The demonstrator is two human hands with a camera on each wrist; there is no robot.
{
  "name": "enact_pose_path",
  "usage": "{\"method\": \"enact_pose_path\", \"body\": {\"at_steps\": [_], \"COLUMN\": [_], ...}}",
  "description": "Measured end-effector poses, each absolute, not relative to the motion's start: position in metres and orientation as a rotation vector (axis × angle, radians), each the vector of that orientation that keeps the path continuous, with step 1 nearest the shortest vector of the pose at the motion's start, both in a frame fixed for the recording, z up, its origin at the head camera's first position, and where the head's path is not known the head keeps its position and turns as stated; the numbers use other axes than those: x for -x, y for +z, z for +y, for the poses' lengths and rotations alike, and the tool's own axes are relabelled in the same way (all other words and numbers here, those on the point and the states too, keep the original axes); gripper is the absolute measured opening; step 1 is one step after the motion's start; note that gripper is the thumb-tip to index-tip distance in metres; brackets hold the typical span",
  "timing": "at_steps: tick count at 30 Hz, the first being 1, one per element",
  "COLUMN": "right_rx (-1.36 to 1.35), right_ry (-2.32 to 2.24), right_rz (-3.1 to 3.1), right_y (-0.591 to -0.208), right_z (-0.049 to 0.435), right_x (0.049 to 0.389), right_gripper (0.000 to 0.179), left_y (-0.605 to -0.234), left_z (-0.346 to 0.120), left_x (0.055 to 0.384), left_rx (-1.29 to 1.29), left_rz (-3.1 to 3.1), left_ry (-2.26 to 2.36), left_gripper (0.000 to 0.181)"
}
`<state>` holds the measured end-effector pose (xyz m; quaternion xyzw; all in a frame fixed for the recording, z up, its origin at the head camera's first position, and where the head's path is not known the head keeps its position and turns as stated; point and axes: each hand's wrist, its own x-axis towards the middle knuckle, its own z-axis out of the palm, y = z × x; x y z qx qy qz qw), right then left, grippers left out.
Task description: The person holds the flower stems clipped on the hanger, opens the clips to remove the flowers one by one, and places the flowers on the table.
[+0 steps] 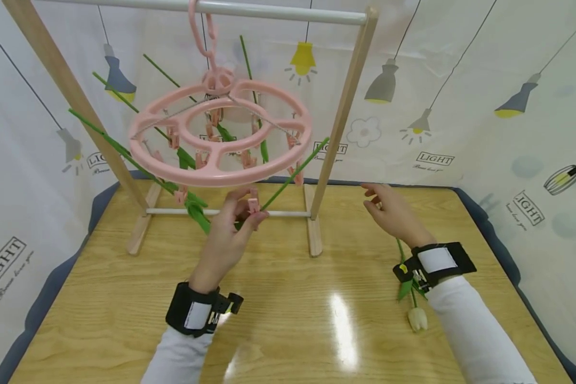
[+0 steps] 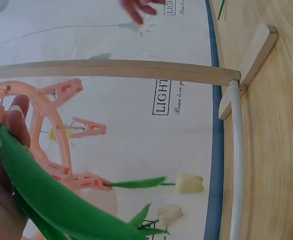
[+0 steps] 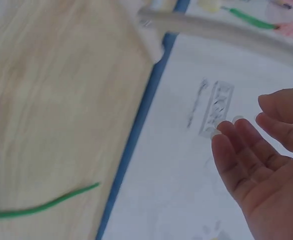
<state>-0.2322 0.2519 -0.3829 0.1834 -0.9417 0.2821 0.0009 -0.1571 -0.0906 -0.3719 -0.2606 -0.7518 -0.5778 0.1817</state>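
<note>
My left hand (image 1: 223, 240) pinches a pink clothespin (image 1: 253, 205) below the front rim of a round pink drying hanger (image 1: 211, 176). A green artificial flower stem (image 1: 295, 173) slants up to the right from that clothespin. In the left wrist view its long leaf (image 2: 61, 195) crosses beside the hand; whether the clothespin bites the stem is hidden. My right hand (image 1: 396, 213), fingers loosely bent and holding nothing, is in the air right of the stand. Beneath the right wrist, a white tulip (image 1: 417, 319) lies on the table, partly covered by the arm.
The hanger hooks over the white rod (image 1: 278, 12) of a wooden stand (image 1: 341, 106). Several more clothespins dangle from it, some with stems; white tulip heads (image 2: 189, 184) point down in the left wrist view. A white lower bar (image 1: 288, 214) joins the stand's feet. Printed cloth (image 1: 413, 138) encloses the wooden table.
</note>
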Motion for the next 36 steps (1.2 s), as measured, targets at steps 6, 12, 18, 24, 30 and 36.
{"method": "enact_pose_path", "body": {"at_steps": [6, 12, 18, 24, 30, 36], "right_rx": [-0.736, -0.878, -0.952, -0.971, -0.986, -0.998], "right_ry": [1.003, 1.137, 1.551, 2.012, 2.141, 2.280], "right_rz": [-2.778, -2.591, -2.383, -2.185, -2.135, -2.069], "right_y": [-0.364, -0.341, -0.323, -0.313, -0.313, -0.319], "right_z": [0.214, 0.182, 0.160, 0.146, 0.138, 0.129], "right_x": [0.223, 0.210, 0.197, 0.188, 0.186, 0.186], "right_gripper": [0.039, 0.033, 0.035, 0.035, 0.028, 0.029], "left_y": [-0.372, -0.375, -0.375, -0.375, -0.373, -0.371], "left_z": [-0.086, -0.083, -0.081, -0.079, -0.077, -0.074], "left_x": [0.158, 0.157, 0.156, 0.156, 0.156, 0.155], "left_rx": [0.698, 0.675, 0.659, 0.641, 0.606, 0.640], "left_rz": [-2.165, -2.182, -2.187, -2.209, -2.232, -2.292], "left_ry": [-1.598, -1.591, -1.584, -1.538, -1.431, -1.410], "left_gripper": [0.049, 0.051, 0.050, 0.052, 0.051, 0.047]}}
